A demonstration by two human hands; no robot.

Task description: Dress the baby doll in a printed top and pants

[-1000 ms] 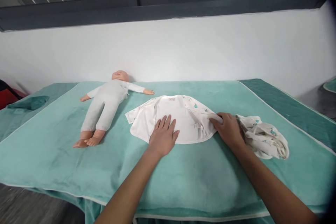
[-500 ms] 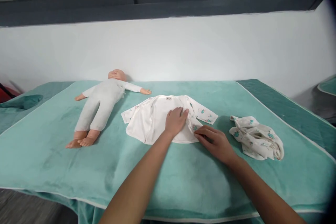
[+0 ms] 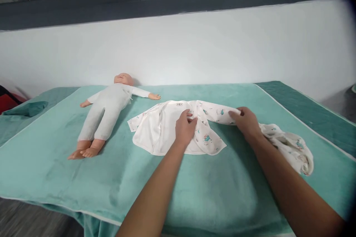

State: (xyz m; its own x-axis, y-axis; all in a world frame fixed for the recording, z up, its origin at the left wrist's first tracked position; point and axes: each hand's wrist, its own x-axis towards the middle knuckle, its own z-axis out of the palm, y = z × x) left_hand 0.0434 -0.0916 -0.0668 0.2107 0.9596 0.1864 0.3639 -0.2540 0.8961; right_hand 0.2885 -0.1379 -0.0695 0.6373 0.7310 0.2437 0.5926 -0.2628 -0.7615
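Observation:
A white baby shirt (image 3: 169, 129) with small coloured prints lies spread on the green cover, its front parted and the plain inner side of the back showing. My left hand (image 3: 185, 127) is on the middle of the shirt, fingers curled at the cloth by the right front panel. At the end of the right sleeve (image 3: 219, 113), my right hand (image 3: 246, 120) pinches the cuff and holds the sleeve stretched out. A baby doll (image 3: 111, 105) in a white body suit lies on its back to the left, one arm reaching toward the shirt.
A crumpled printed baby garment (image 3: 292, 148) lies at the right, partly behind my right forearm. The green cover (image 3: 139, 200) spreads over the table, with a white wall (image 3: 194, 52) behind it. Something red and black (image 3: 7, 102) shows at the far left.
My right hand has moved from the shirt's lower right edge up and right to the sleeve cuff. The right front panel now lies folded outward and the sleeve is straighter. My left hand stays put.

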